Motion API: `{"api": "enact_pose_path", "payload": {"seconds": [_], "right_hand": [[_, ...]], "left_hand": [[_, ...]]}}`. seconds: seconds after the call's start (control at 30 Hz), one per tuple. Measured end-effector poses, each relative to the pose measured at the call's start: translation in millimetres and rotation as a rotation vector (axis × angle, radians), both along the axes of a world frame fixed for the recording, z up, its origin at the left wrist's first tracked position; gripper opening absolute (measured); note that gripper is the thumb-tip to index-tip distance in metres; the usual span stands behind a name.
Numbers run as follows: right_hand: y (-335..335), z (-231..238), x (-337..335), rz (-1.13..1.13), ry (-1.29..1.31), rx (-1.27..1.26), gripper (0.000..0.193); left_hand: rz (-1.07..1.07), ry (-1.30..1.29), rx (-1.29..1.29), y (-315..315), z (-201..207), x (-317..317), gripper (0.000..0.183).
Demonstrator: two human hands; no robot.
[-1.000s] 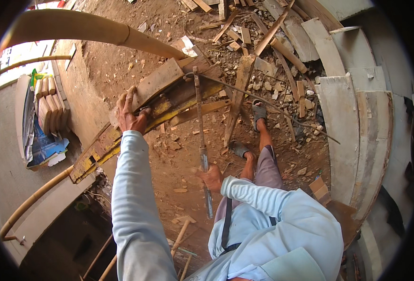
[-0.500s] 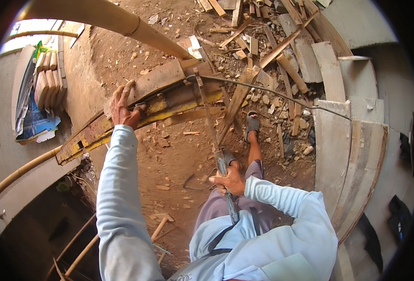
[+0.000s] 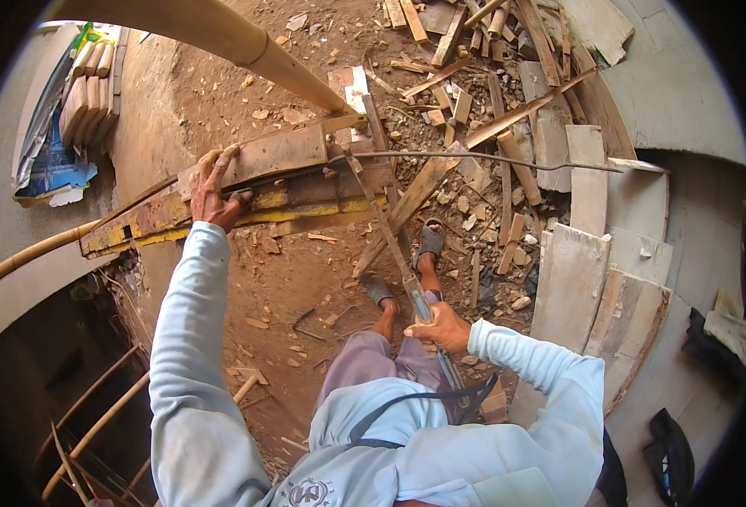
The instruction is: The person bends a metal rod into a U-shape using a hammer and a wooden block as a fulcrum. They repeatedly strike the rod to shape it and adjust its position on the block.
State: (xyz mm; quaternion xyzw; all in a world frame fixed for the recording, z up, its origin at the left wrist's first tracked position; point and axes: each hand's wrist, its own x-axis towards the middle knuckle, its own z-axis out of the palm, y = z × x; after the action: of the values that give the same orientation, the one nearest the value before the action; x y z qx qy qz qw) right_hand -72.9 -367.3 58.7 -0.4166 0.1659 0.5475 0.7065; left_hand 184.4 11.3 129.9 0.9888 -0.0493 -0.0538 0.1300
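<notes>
Right hand (image 3: pixel 442 325) clamped on crowbar (image 3: pixel 387 232), long axis pointing up-left toward formwork plank (image 3: pixel 263 160); left hand (image 3: pixel 214 188) gripping plank

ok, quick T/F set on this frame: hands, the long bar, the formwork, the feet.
1. The left hand grips the top edge of the yellow-edged wooden beam. True.
2. The right hand is empty. False: it is closed around the long metal bar.
3. The far tip of the bar reaches the beam's upper right end. True.
4. The person stands barefoot. False: both feet are in sandals.
5. The ground behind the beam is swept clean. False: scrap wood pieces and rubble litter it.
6. A bamboo pole crosses the upper left of the view. True.
</notes>
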Motion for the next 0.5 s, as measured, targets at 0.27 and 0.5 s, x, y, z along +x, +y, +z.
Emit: {"api": "enact_pose_path", "payload": {"seconds": [0.27, 0.5], "right_hand": [[-40, 16, 33, 0.225, -0.147, -0.136, 0.027], [-79, 16, 66, 0.370, -0.161, -0.097, 0.024]], "left_hand": [[0.029, 0.028, 0.025, -5, 4, 1, 0.082], [0.041, 0.059, 0.023, 5, 0, -1, 0.086]]}}
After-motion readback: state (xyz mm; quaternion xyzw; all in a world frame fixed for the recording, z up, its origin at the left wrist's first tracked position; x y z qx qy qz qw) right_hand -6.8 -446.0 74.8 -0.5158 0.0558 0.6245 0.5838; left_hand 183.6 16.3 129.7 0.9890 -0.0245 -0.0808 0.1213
